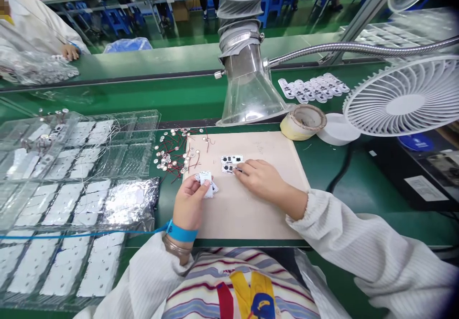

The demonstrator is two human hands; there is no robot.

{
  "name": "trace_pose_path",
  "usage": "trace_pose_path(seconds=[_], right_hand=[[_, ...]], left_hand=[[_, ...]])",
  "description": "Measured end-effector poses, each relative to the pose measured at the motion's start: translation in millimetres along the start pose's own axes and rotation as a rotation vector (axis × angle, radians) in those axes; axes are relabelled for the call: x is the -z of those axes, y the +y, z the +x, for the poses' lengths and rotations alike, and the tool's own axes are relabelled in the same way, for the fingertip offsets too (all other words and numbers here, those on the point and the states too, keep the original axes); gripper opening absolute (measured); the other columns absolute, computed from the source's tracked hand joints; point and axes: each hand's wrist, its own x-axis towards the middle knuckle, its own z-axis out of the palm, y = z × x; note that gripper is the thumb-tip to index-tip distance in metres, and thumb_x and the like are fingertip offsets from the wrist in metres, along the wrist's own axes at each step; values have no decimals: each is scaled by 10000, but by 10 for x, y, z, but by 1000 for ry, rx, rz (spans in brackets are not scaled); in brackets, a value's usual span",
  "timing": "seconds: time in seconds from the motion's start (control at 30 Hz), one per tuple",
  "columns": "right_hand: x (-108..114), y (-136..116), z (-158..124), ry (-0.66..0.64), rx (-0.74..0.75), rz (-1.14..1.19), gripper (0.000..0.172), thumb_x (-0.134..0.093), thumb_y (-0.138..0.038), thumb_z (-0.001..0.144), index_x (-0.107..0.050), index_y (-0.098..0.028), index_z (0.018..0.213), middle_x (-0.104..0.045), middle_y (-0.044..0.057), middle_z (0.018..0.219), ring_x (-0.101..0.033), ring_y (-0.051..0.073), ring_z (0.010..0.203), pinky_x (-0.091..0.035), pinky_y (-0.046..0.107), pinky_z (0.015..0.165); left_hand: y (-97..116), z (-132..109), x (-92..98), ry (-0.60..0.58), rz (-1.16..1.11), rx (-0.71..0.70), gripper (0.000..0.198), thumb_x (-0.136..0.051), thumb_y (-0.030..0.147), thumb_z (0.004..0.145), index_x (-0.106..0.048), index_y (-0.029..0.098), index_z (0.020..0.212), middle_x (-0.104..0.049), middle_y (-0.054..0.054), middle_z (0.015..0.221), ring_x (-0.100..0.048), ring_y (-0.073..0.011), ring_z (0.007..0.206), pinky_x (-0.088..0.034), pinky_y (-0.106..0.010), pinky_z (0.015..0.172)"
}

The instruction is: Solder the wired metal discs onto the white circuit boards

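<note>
My left hand (190, 202) is closed around a few small white circuit boards (205, 180), its thumb pressed on the top one. To the right, two white circuit boards with black parts (232, 159) lie one behind the other on the beige mat (247, 209). The fingertips of my right hand (256, 178) are pinched at the right end of the nearer board. Beyond my left hand sits a heap of small round silvery discs with red wires (168, 159), partly on the mat's left edge.
Clear plastic trays (136, 154) with white boards fill the left side. A fume hood nozzle (247, 89) hangs over the mat's far edge. A tape roll (303, 122), a white fan (405, 101) and a row of boards (313, 88) stand right. A co-worker's hand (71, 52) rests far left.
</note>
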Motion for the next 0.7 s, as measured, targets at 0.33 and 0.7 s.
trace_pose_path(seconds=[0.33,0.7], right_hand=[[19,-318,21,69,-341,696,130,-675,-248,780,-661,-199,900,-658,11,821,-605,120,666,-505,237,596],[5,-243,-298,138,121,-35,214,-466,-117,931,-663,-200,909,-658,85,972,-580,206,957,-485,314,799]], left_hand=[[-163,-46,-203,-187,67,70,471,-794,390,662,-559,188,1018,-670,-21,887,-651,-153,780,-561,-292,688],[-15,196,67,-592,723,-409,227,-603,60,696,-706,231,804,-726,-64,1007,-627,-224,1041,-432,-468,1060]])
